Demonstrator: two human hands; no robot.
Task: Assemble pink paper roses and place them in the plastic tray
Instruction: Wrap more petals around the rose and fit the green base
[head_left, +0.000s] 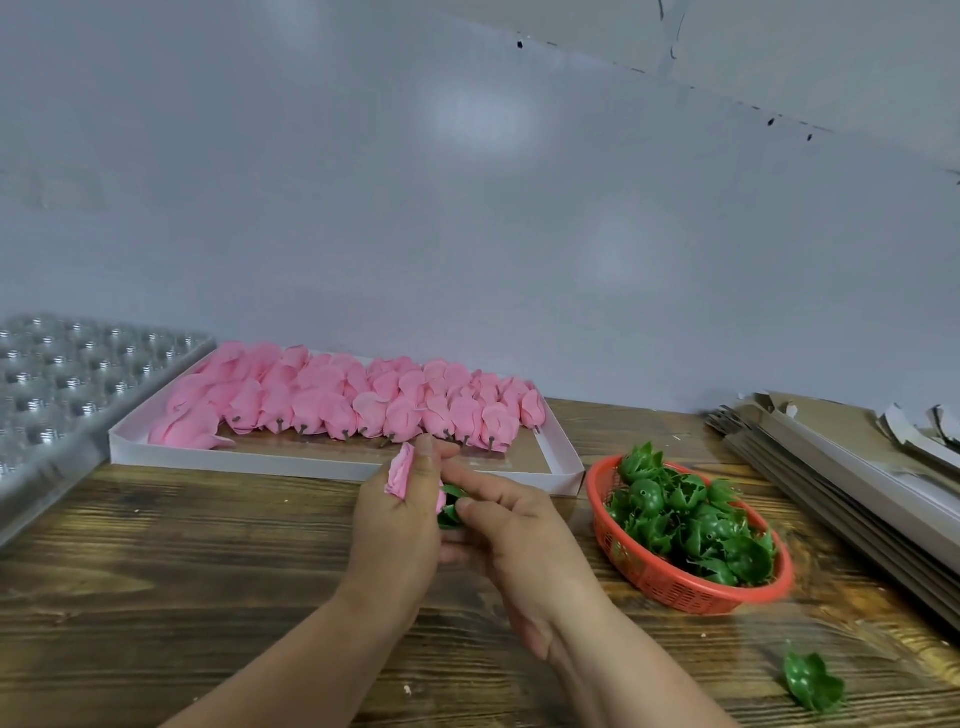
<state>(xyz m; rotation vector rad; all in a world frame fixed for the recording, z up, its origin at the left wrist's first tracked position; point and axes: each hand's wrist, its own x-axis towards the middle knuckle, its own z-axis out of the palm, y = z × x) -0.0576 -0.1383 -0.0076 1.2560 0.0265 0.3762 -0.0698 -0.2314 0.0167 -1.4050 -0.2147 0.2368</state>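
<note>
My left hand (397, 525) is closed around a pink paper rose (400, 470), whose petals stick out above the fingers. My right hand (511, 540) pinches a green plastic calyx (451, 508) against the base of that rose, between the two hands. Behind them a white shallow box (332, 464) holds several rows of pink rose heads (353, 400) with short stems. The clear plastic tray (57, 384) with round cells lies at the far left; no rose shows in its cells.
A red mesh basket (675, 590) full of green calyxes (685, 525) stands right of my hands. One loose calyx (813, 680) lies near the front right. Flat cardboard pieces (841, 467) are stacked at the right edge. A grey wall rises behind the wooden table (208, 571).
</note>
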